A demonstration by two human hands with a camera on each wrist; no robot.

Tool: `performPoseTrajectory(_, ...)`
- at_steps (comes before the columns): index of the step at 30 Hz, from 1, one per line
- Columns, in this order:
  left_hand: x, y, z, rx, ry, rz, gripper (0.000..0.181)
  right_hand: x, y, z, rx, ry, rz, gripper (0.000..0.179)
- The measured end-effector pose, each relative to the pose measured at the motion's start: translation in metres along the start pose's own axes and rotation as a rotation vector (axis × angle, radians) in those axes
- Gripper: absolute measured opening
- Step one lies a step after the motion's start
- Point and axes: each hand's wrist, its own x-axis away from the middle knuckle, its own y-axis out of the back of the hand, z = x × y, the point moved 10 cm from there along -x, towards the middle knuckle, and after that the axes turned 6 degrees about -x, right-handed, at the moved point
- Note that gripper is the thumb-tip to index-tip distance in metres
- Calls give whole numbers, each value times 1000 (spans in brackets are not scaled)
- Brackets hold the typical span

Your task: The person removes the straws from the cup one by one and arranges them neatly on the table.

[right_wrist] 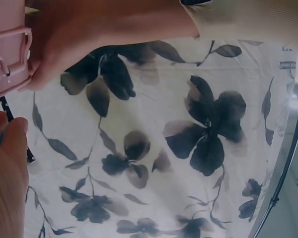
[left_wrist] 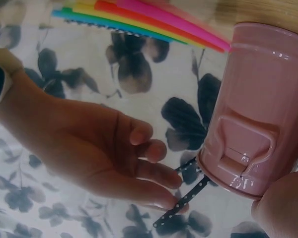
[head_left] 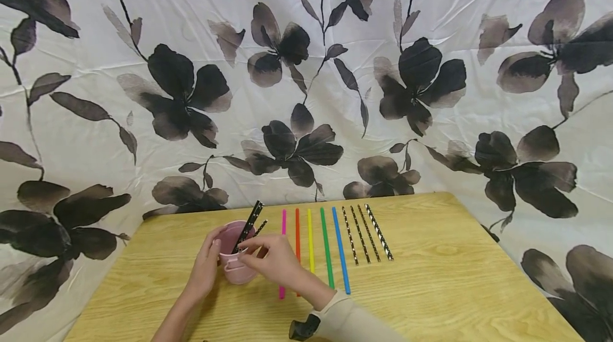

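A pink bucket (head_left: 239,273) with a small side handle stands upright on the left of the table, several black dotted straws (head_left: 249,225) leaning in it. My left hand (head_left: 206,262) holds the bucket around its left side, thumb near the rim; in the left wrist view that thumb shows at the lower right. Over the near rim, my right hand (head_left: 270,257) pinches a black straw (left_wrist: 181,203) with white dots between thumb and forefinger. The lower ends of the straws are hidden inside the bucket.
To the right of the bucket lie single pink (head_left: 282,278), red (head_left: 298,225), yellow (head_left: 310,235), green (head_left: 326,246) and blue straws (head_left: 341,251). Several black-and-white patterned straws (head_left: 378,230) lie further right. A flowered cloth (head_left: 287,92) hangs behind the wooden table (head_left: 445,267).
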Motion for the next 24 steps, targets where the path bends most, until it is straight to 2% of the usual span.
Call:
performPoseTrajectory(3,0,-1,0,-4,4,-8,38,-1,-4,-18,3,-20,-11,15)
performPoseTrajectory(6,-1,-1,-2,-5,1,-13,39,-3,-3,-17,14,-14,-24,11)
performPoseTrajectory(9,-1,-2,-2,0,3,-6,40,-5,-3,-14,41,-1,-33,16)
performPoseTrajectory(13,0,-2,-2,1,8,9,41,-10,-11,-6,184,36,12,25)
performPoseTrajectory(18,2,-1,0,-11,14,8,40,-11,-26,2,416,123,67,20)
performPoseTrajectory(24,1,-2,0,-12,13,16,41,-16,-31,7,461,144,29,16)
